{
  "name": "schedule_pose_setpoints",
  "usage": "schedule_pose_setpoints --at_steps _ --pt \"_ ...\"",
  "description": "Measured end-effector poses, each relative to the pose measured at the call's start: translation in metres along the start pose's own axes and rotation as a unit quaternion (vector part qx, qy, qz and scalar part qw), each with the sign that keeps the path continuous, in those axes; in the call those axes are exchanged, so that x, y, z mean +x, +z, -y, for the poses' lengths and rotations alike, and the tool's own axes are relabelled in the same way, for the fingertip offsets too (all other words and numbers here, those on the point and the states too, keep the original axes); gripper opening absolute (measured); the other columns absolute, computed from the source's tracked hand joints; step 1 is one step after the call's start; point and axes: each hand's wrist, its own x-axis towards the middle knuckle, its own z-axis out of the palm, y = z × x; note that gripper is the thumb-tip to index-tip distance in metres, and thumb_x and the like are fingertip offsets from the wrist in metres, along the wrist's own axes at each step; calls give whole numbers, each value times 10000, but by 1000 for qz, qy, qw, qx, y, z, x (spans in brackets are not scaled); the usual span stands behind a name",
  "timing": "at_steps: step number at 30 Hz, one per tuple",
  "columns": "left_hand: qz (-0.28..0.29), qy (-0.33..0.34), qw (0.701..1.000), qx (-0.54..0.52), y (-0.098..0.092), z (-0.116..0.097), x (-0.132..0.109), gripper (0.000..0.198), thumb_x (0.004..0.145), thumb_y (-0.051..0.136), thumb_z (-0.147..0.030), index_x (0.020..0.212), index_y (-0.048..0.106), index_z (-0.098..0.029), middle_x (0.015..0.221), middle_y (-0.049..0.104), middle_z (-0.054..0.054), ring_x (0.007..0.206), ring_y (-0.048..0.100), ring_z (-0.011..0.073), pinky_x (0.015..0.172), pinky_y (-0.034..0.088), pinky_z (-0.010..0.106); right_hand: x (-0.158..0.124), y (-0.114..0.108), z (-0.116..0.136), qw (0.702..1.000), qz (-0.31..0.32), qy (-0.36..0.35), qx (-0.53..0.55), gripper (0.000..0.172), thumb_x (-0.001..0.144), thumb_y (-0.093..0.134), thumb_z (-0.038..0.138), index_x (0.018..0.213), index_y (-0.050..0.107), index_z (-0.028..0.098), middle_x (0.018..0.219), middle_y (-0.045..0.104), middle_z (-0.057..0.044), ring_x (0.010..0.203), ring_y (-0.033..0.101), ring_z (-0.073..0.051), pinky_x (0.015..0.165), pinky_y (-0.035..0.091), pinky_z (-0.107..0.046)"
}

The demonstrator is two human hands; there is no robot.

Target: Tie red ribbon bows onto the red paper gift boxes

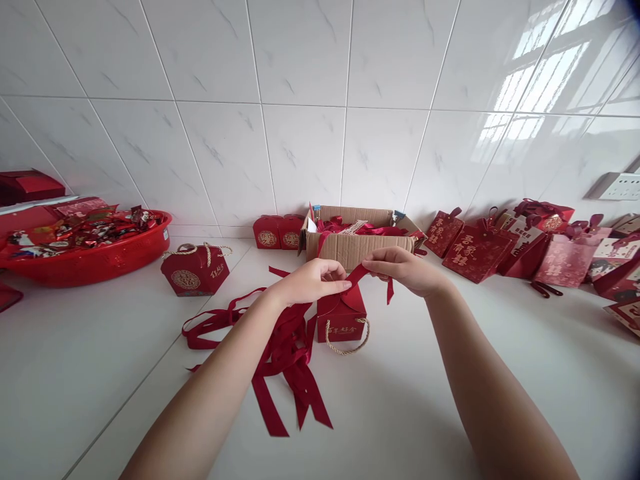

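Left hand [313,280] and right hand [405,270] meet at centre, fingertips of both pinched on one red ribbon [357,275] just above a small red gift box [341,319]. The ribbon is held high, likely so its ends hang clear of the lid. The box sits on the white tabletop [450,400], its rope handle [350,343] flopped toward the near side. Loose ribbons [283,353] lie heaped just left of it, close to hand. Behind, an open cardboard box [350,250] holds more red ribbon. Far left, a red basin [90,260] is piled with wrapped sweets [85,230]. A second gift box [195,270] stands near it. Red gift bags [477,252] lean along the far right.
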Motion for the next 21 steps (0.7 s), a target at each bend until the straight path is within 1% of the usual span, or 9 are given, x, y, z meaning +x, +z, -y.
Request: schedule_pose_setpoints --at_steps 2,4,6,8,10,13,16,18,21 --pt "11 -9 1000 -17 0 -1 0 322 789 560 -488 898 602 -188 887 634 25 834 577 167 756 448 298 1 -1 -3 1000 -6 -4 -4 305 807 557 446 752 634 156 652 470 22 601 386 -96 579 303 -265" --pt "20 -16 999 -31 0 -2 0 317 798 550 -481 902 604 -186 901 640 27 839 586 166 760 448 295 1 -4 -6 1000 -11 -3 -8 286 826 538 413 837 663 156 681 501 12 630 407 -102 593 312 -262" --pt "18 -19 999 -33 -1 -2 -1 306 792 559 -482 860 589 -185 895 640 21 825 590 160 743 448 286 0 -7 -8 1000 -12 8 -20 272 832 534 374 937 671 164 731 537 -2 672 432 -110 596 320 -256" --pt "10 -22 1000 -16 -1 -3 -2 306 760 600 -485 828 559 -190 894 635 14 812 591 159 715 449 280 -1 -9 -10 999 2 23 -38 271 831 537 353 996 656 176 802 573 -19 720 462 -120 581 325 -248" --pt "-2 -23 1000 12 -1 -3 -3 319 715 654 -469 836 537 -199 929 626 13 806 591 164 687 450 280 -1 -9 -11 998 20 35 -55 251 822 548 350 990 632 183 841 591 -28 738 487 -126 551 323 -237" --pt "-22 -16 999 36 0 -5 -3 315 696 674 -433 872 550 -203 970 616 22 821 585 172 685 455 288 4 -1 -14 996 24 36 -72 196 794 576 351 904 574 189 795 576 -9 672 486 -112 508 317 -219" --pt "-14 -15 1000 -6 0 -5 -2 283 732 642 -387 936 592 -198 951 636 32 845 593 177 732 463 306 11 9 -19 994 13 22 -105 152 766 590 321 820 537 189 757 558 10 621 461 -97 503 333 -215" --pt "-14 -15 999 -45 -1 -5 -2 263 752 625 -363 956 622 -197 936 651 34 865 601 177 773 462 315 15 15 -22 991 14 10 -132 114 763 573 291 806 560 185 760 571 5 626 469 -101 525 357 -226" --pt "-50 -10 996 -79 -1 -3 0 246 751 636 -374 917 664 -194 907 664 33 877 600 174 807 450 318 19 21 -24 987 25 -10 -158 103 762 533 241 818 600 186 778 592 -4 662 495 -117 573 387 -245"
